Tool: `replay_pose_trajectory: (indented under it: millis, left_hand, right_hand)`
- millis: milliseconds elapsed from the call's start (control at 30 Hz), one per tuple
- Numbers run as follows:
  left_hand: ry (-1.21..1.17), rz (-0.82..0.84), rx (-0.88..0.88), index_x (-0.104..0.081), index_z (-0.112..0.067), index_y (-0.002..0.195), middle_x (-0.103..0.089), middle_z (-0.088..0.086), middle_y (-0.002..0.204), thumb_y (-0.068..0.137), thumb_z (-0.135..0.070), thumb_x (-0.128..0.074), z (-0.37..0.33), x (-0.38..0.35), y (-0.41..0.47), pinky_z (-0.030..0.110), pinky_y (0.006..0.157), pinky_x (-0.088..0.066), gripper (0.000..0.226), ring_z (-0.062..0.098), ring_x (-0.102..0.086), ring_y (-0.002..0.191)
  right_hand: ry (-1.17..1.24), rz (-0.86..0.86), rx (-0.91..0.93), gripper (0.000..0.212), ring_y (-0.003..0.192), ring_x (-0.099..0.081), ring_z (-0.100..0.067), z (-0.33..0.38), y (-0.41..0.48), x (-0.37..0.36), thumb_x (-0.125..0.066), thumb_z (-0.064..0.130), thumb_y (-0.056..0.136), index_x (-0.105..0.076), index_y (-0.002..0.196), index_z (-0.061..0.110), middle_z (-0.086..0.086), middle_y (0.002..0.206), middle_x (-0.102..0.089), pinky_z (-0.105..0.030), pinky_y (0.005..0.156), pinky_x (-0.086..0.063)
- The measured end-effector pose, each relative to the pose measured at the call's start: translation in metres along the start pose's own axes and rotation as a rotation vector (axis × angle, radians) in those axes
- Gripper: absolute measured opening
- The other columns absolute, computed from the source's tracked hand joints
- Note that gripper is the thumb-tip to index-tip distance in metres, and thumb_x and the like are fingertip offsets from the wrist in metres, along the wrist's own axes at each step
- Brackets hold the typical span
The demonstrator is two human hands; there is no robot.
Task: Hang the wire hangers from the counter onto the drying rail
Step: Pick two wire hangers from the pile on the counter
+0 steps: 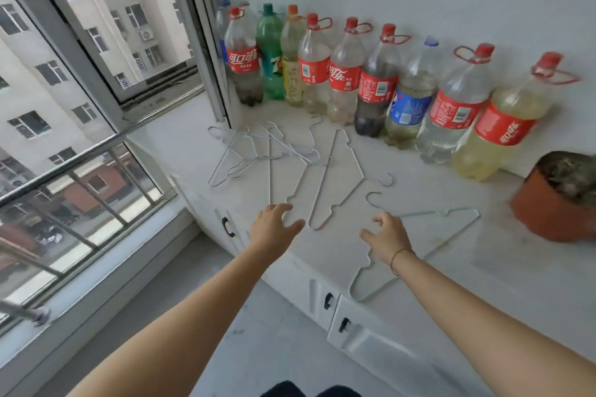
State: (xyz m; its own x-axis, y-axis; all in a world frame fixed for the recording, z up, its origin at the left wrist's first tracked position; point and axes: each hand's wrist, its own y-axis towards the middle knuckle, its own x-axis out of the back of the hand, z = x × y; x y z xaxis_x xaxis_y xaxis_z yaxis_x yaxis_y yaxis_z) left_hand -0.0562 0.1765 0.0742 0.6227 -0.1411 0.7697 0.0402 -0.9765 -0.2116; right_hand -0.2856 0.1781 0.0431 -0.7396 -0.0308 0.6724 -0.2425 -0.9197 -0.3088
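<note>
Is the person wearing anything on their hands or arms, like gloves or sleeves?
No gloves, and no sleeves show anywhere in the picture. The left hand has a thin ring on one finger. The right hand has a thin dark string bracelet round its wrist.

Thin silver wire hangers, all flat on the white bench (451,284). Back by the window corner, a tangle of several (258,151), overlapping, hooks pointing every which way. Just right of it, one long hanger (323,177) lies alone, angled, hook turned right. Nearest the bench's front edge, a paler hanger (448,211) lies spread wide, hook curling towards the back.
</note>
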Motion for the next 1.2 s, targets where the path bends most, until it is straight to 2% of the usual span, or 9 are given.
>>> replay_pose_trajectory:
  millis: [133,300,467,700,900,1067,1200]
  left_hand:
    - [0.026,0.077,-0.048,-0.05,-0.023,0.132,-0.048,0.002,0.139,0.086,-0.046,-0.058,-0.014,-0.028,0.032,0.037,0.107,-0.032,0.052,0.023,-0.042,0.128]
    - [0.065,0.173,-0.118,-0.053,-0.023,0.128,-0.052,0.003,0.134,0.085,-0.046,-0.059,-0.03,-0.058,0.085,0.031,0.105,-0.029,0.05,0.022,-0.045,0.125]
    - [0.119,0.236,-0.134,-0.055,-0.025,0.125,-0.054,-0.002,0.128,0.086,-0.046,-0.057,-0.042,-0.071,0.126,0.031,0.099,-0.033,0.045,0.02,-0.047,0.12]
    - [0.148,0.298,-0.186,-0.059,-0.021,0.119,-0.059,0.002,0.118,0.085,-0.047,-0.058,-0.064,-0.096,0.167,0.034,0.097,-0.039,0.043,0.022,-0.05,0.113]
    - [0.193,0.292,-0.134,-0.06,-0.021,0.119,-0.061,0.002,0.116,0.087,-0.048,-0.054,-0.076,-0.118,0.191,0.037,0.097,-0.042,0.043,0.025,-0.051,0.113]
    - [0.186,0.267,-0.036,-0.068,-0.022,0.096,-0.07,0.003,0.091,0.085,-0.043,-0.055,-0.079,-0.131,0.201,0.032,0.078,-0.049,0.028,0.026,-0.061,0.094]
    - [0.14,0.256,0.039,-0.069,-0.015,0.082,-0.07,0.008,0.08,0.081,-0.025,-0.057,-0.081,-0.137,0.205,0.036,0.07,-0.057,0.016,0.03,-0.065,0.076]
  right_hand:
    - [0.041,-0.099,-0.108,0.05,0.109,-0.054,-0.028,-0.013,0.021,0.001,-0.069,0.041,0.075,-0.053,0.114,0.013,-0.008,0.12,-0.051,-0.042,0.094,-0.043]
    - [-0.01,-0.194,-0.275,0.045,0.106,-0.055,-0.027,-0.027,0.055,-0.008,-0.065,0.049,0.076,-0.056,0.106,0.017,-0.005,0.114,-0.056,-0.037,0.088,-0.04]
    - [-0.026,-0.266,-0.435,0.037,0.102,-0.056,-0.028,-0.032,0.076,-0.012,-0.063,0.05,0.073,-0.061,0.096,0.02,-0.005,0.109,-0.059,-0.036,0.085,-0.037]
    - [-0.083,-0.29,-0.551,0.034,0.093,-0.06,-0.025,-0.045,0.087,-0.021,-0.059,0.055,0.07,-0.066,0.085,0.024,-0.002,0.097,-0.066,-0.032,0.08,-0.038]
    - [-0.192,-0.309,-0.544,0.027,0.089,-0.06,-0.021,-0.04,0.094,-0.028,-0.061,0.051,0.071,-0.069,0.082,0.028,0.002,0.093,-0.065,-0.03,0.074,-0.031]
    - [-0.193,-0.294,-0.566,0.019,0.086,-0.062,-0.02,-0.04,0.095,-0.028,-0.059,0.042,0.079,-0.071,0.087,0.028,0.004,0.091,-0.07,-0.031,0.072,-0.027]
    - [-0.118,-0.282,-0.615,0.018,0.081,-0.062,-0.019,-0.034,0.095,-0.027,-0.059,0.038,0.082,-0.071,0.087,0.027,0.001,0.087,-0.071,-0.03,0.071,-0.027]
